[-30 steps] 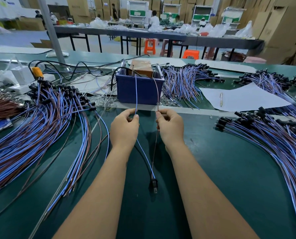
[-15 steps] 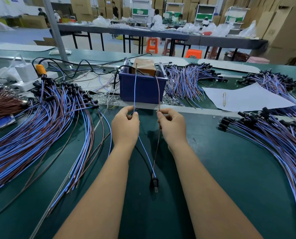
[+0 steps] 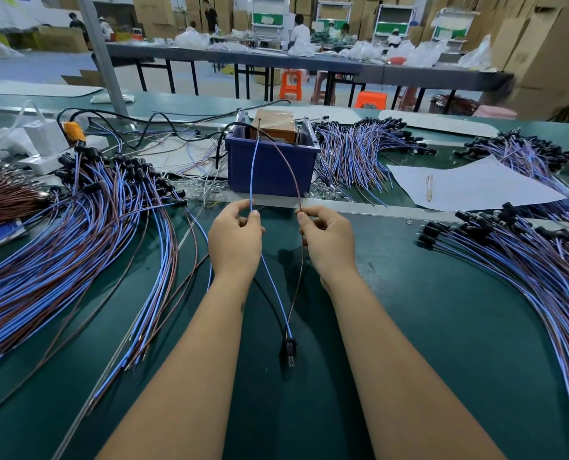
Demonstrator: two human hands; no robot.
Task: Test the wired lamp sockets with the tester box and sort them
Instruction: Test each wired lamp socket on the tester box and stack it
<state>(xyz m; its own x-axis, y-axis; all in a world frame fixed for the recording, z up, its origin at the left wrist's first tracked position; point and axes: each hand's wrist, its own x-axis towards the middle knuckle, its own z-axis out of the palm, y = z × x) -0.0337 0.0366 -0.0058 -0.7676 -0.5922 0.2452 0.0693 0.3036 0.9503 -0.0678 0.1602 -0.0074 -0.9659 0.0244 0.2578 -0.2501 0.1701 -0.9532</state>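
Along the left edge of the green surface (image 3: 442,327) lies a wide fan of blue and brown wired sockets (image 3: 77,234), black caps pointing toward the far side. Next comes the left hand (image 3: 235,239), pinching the blue wire (image 3: 251,174) between thumb and fingertips. That wire runs up to the tester box (image 3: 271,161), a blue bin standing at mid-surface near the far edge, and its tip reaches the brown block inside. The right hand (image 3: 328,242) pinches the brown wire (image 3: 291,167), which now bows leftward so both tips meet close together at the box; a second ago the two wires rose nearly parallel and apart. Both hands have stayed in front of the box. Below them the wires join at the black lamp socket (image 3: 289,351), lying on the surface between the forearms, near the front edge. Further right sit a white paper sheet (image 3: 475,185) with a pen (image 3: 429,187) on it, and another socket pile (image 3: 525,260) along the right edge
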